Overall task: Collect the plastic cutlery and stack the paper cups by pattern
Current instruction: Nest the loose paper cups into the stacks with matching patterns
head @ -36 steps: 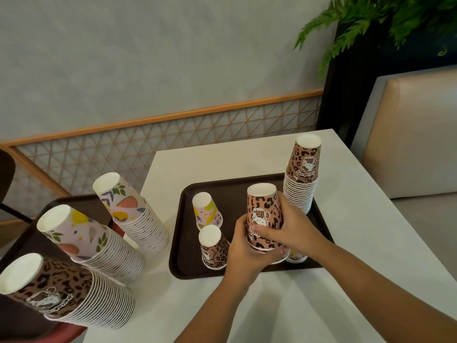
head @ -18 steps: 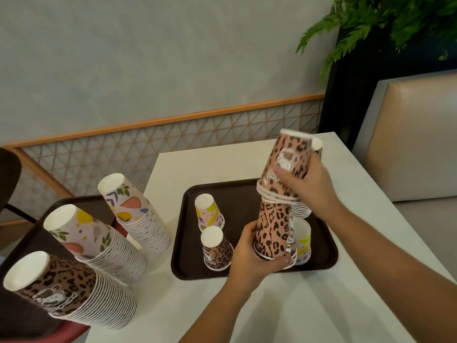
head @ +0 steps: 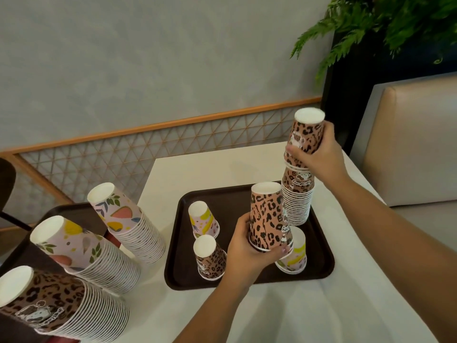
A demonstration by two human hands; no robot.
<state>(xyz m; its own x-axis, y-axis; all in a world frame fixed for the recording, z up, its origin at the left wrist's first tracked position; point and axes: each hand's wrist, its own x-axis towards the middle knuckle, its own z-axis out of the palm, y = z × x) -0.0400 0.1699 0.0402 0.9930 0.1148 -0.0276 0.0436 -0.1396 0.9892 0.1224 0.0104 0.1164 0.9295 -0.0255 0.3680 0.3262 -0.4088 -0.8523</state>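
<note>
Right hand: the right hand was raised above the far right part of the tray, its grip clamped on a small batch of upturned leopard cups, fingers wrapped round the sides.
Tall leopard stack: the tall leopard stack stood upside down at the far right of the brown tray; the batch in the right hand sat right on its top, tilted a little. Whether it was fully seated could not be told.
Left hand: the left hand had its grip clamped on the base of a held leopard cup, upside down, just above the tray's near middle.
Loose cups on tray: a single leopard cup stood just left of the left hand; a fruit-print cup stood behind it; another yellow-print cup stood partly hidden behind the left hand's cup.
Tabletop: the white tabletop carried the tray.
Side stacks: on a second dark tray to the left leaned two floral stacks and one big leopard stack.
Cutlery: none could be seen.
</note>
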